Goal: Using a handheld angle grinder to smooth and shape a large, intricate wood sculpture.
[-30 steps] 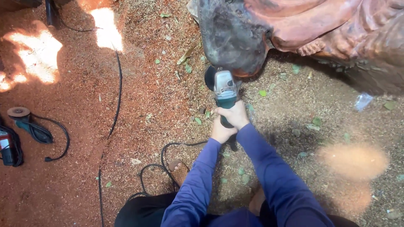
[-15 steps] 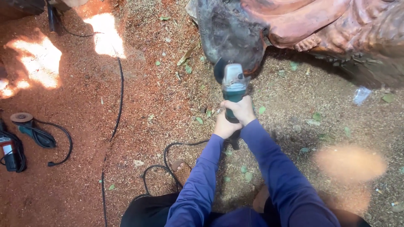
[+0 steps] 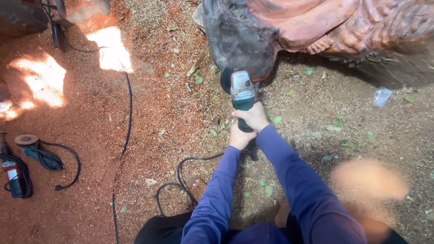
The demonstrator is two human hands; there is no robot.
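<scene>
Seen from the head camera, both hands grip one teal grinder (image 3: 242,97): the right hand (image 3: 253,116) wraps its fingers round the body, the left hand (image 3: 239,137) closes on the rear just behind. Its disc meets the dark end of a carved reddish log (image 3: 325,27) at the far side. One clear plastic wrapper (image 3: 382,96) lies right. Two more power tools (image 3: 27,156) rest near left on sawdust.

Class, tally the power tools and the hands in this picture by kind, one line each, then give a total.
Angle grinder held in both hands: 1
Power tools lying on the ground at left, a teal one and a red and black one: 2
Hands on the held grinder, left hand and right hand: 2
Total: 5
</scene>
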